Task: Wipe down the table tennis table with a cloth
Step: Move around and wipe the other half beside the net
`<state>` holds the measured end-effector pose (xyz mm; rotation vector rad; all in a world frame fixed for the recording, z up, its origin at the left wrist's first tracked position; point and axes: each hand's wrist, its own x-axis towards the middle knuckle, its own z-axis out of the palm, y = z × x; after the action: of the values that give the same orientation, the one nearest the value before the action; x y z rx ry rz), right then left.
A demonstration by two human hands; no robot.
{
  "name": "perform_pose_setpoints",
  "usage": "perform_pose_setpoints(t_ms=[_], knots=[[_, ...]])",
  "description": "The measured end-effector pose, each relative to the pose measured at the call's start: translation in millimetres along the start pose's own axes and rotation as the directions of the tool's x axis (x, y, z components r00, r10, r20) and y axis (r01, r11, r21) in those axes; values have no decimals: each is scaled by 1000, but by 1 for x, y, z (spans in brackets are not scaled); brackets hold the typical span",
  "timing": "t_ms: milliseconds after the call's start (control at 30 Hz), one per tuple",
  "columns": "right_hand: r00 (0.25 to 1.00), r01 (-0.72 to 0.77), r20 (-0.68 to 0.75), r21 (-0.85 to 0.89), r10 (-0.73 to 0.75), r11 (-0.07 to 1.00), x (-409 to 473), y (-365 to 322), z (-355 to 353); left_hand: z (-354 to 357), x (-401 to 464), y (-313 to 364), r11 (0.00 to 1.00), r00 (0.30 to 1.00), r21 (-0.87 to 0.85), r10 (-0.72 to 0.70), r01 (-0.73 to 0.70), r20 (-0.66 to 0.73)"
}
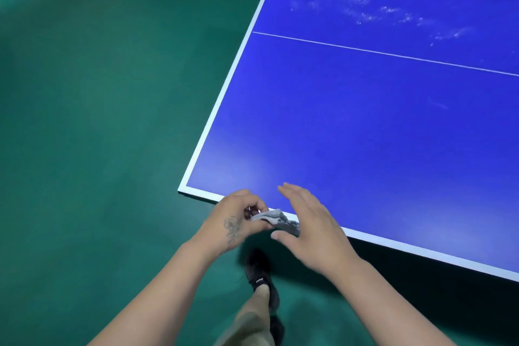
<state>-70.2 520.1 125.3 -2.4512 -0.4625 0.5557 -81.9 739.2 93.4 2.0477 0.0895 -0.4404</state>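
Standing by: from beside the corner, this is what I saw and what I made of it.
Cloth: a small grey cloth (276,220), crumpled into a wad, sat right at the near white edge of the counter (365,126), close to its corner, partly over the border line and partly past it.
Left hand: the left hand (238,219) had its fingers curled round one end of the wad and pinched it between thumb and fingertips.
Right hand: the right hand (306,222) was spread flat with straight fingers, gripping nothing; it hovered just beside and partly over the far end of the cloth, and I could not tell whether the palm touched it.
How it looked to handle: the cloth seemed soft, limp and very light, with no stiffness of its own, so it would fold or bunch wherever it was pressed.
Where to take hold: I judged a bunched pinch was fine for carrying, but wiping would go better with the wad opened and a flat palm pressed on top.
Surface: the blue top looked hard and smooth; a dry rag would probably slide easily on it.
Marks: pale whitish smears (393,12) lay beyond the thin white line (379,53), well apart from both hands.
Progress: wiping of those smears looked not yet done.
Floor: green flooring (98,121) and a dark shoe (259,272) showed below.
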Motion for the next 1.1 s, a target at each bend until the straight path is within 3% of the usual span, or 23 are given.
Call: perform_pose_setpoints(t_ms=[100,233,400,600,800,1100], knots=[[994,-8,-107,-15,6,1000,-27,-14,-15,6,-26,17,997,997,-25,69,-70,-17],[994,-7,-105,-23,5,1000,-56,-30,-12,-2,-58,24,992,994,-96,75,-83,-83],[976,-39,-195,276,96,960,-81,-52,5,-31,-109,16,990,974,-109,68,-93,-215],[916,-56,-303,548,261,835,-91,-84,10,-77,-174,-1,991,973,-121,22,-51,-231],[940,-36,-269,537,211,843,-71,-115,15,-111,-196,-20,996,942,-86,8,-39,-335],[945,-19,-257,572,201,820,16,-196,62,-214,-195,-78,995,929,-102,-19,-21,-371]])
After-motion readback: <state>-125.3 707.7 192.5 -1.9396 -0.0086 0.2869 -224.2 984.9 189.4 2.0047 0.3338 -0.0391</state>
